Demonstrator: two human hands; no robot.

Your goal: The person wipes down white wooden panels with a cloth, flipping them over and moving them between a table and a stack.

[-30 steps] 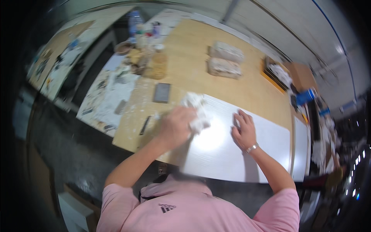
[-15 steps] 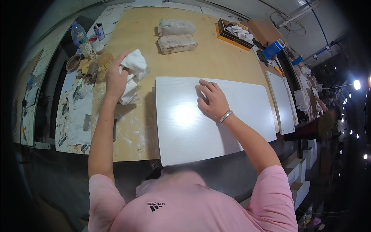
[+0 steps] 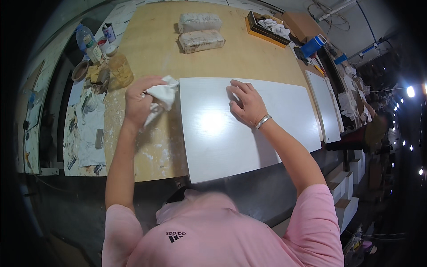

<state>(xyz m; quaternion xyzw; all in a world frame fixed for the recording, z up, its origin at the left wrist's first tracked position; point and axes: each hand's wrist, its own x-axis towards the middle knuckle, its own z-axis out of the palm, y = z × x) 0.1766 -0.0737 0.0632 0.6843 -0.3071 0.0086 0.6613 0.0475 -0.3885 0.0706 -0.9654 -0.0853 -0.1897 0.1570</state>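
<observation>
Our left hand (image 3: 139,101) bunches the white cloth (image 3: 163,94), right hand (image 3: 248,104) loosely spread on the white panel (image 3: 209,153); we should wipe evenly, panel steady.

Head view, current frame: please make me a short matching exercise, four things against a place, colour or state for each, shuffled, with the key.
1. Cloth
2. Board
3. Bracelet
4. Blocks

A. Silver-coloured
B. Beyond the board, one behind the other
C. Bunched in the left hand
D. Under the right hand

Pairs: 1-C, 2-D, 3-A, 4-B
</observation>
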